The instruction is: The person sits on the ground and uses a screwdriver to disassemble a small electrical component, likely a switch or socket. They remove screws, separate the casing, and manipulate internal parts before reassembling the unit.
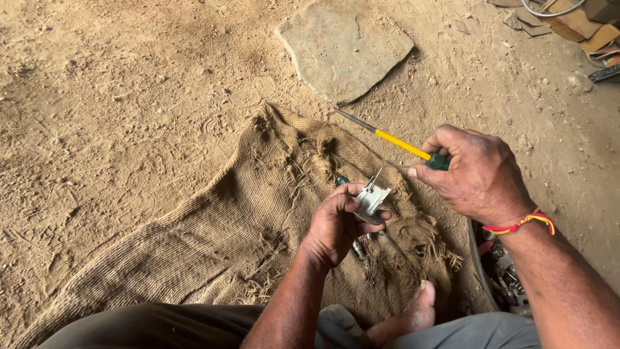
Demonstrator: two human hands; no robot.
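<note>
A small silvery metal part, thin, stiff and sharp-edged, is pinched near the centre of the scene in the closed left hand; it is judged light and best held by its flat sides. The right hand is wrapped shut around a screwdriver with a yellow shaft sleeve and smooth green handle, its tip pointing far-left. Coarse, frayed burlap sacking lies beneath on dusty ground.

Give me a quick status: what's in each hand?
Left hand shut on small metal part. Right hand shut on yellow screwdriver, tip off the part. Burlap sack underneath, nothing in the way.
</note>
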